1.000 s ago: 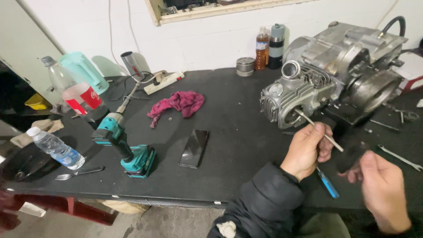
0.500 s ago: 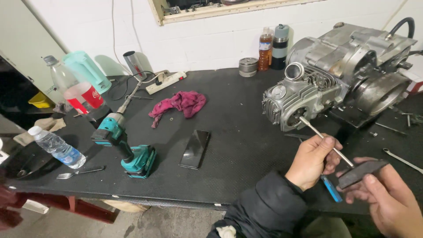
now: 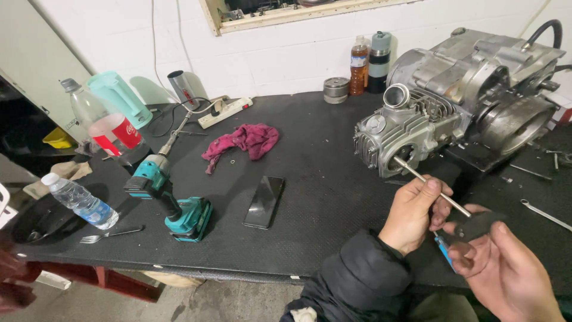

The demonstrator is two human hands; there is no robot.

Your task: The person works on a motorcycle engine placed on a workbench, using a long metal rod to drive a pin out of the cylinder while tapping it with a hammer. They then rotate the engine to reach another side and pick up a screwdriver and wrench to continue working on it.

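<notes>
My left hand [image 3: 412, 216], in a black sleeve, pinches a thin metal rod [image 3: 424, 179]. The rod's far end sits in a round opening on the side of a grey engine [image 3: 417, 122] at the table's right. My right hand [image 3: 506, 275] is just right of the left one and holds a small dark flat piece [image 3: 479, 225] close to the rod's near end. A blue-handled tool [image 3: 444, 249] lies on the black mat under both hands.
On the black table [image 3: 322, 203] lie a phone [image 3: 264, 201], a teal cordless drill [image 3: 173, 200], a magenta rag [image 3: 244, 141], a fork [image 3: 107, 235] and plastic bottles [image 3: 77, 200]. Bottles [image 3: 358, 65] and a power strip [image 3: 225, 112] stand by the wall. Loose wrenches [image 3: 545, 214] lie right.
My right hand has risen into view and turned the dark piece up beside the rod. My left hand keeps its hold on the rod and has barely shifted.
</notes>
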